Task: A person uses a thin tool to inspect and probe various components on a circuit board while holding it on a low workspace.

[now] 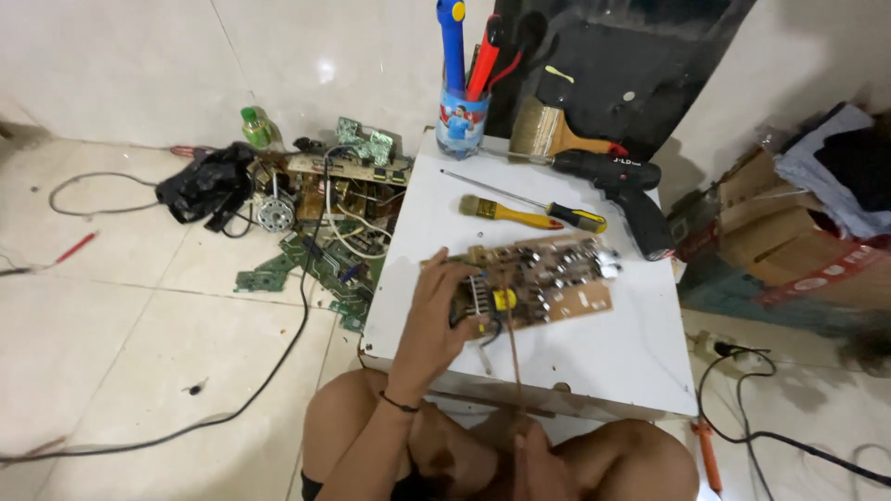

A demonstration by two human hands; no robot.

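A brown circuit board (557, 278) full of components lies on the white table (594, 353). My left hand (434, 314) grips the board's left end, with the fingers over a finned metal part and a yellow component. Low in the view, between my knees, my right hand (536, 459) is closed around a thin brown rod (512, 371). The rod runs up over the table's front edge and its tip touches the board near the yellow component. Most of my right hand is cut off by the frame.
Behind the board lie a yellow-and-black screwdriver (538, 210), a small brush (492, 210), a wide paintbrush (557, 137), a black cordless drill (626, 190) and a tool cup (461, 121). Scrap circuit boards (325, 223) and cables cover the floor left; cardboard boxes (780, 223) stand right.
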